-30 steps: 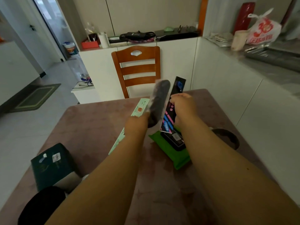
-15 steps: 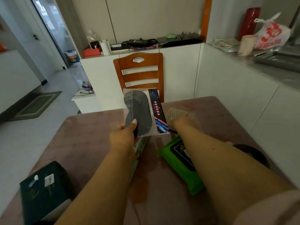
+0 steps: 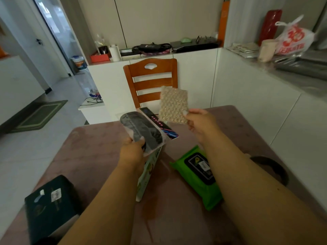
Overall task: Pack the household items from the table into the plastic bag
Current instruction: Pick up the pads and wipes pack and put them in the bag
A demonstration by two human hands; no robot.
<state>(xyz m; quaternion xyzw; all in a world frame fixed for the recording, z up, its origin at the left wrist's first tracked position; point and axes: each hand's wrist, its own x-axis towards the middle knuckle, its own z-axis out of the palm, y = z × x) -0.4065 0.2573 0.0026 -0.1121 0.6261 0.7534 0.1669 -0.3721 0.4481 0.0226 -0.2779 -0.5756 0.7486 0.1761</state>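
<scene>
Household items were split between the person's hands and the mauve-brown table. The left hand was clamped on a small stack held above the table: a clear packet with a dark grey padded insert on top, a flat black card with pink and blue markings fanned out behind it, and a long pale green and white box that slanted down from under the palm toward the tabletop. The thumb pressed on the grey packet's near end. The right hand was raised beside it, fingers pinched on the lower right corner of a beige mesh-textured pad, which stood nearly upright in the air and just overlapped the top of the black card in the view.

On the table, a bright green soft pack of wipes with a black label lay just beside the right forearm, partly hidden by it. A dark green box with small white stickers sat at the near left corner, well apart from the hands. A dark round object rested near the table's right edge; what it was could not be told.

A wooden slat-back chair stood at the far side of the table. On the counter at right sat a knotted white plastic bag with red print.
</scene>
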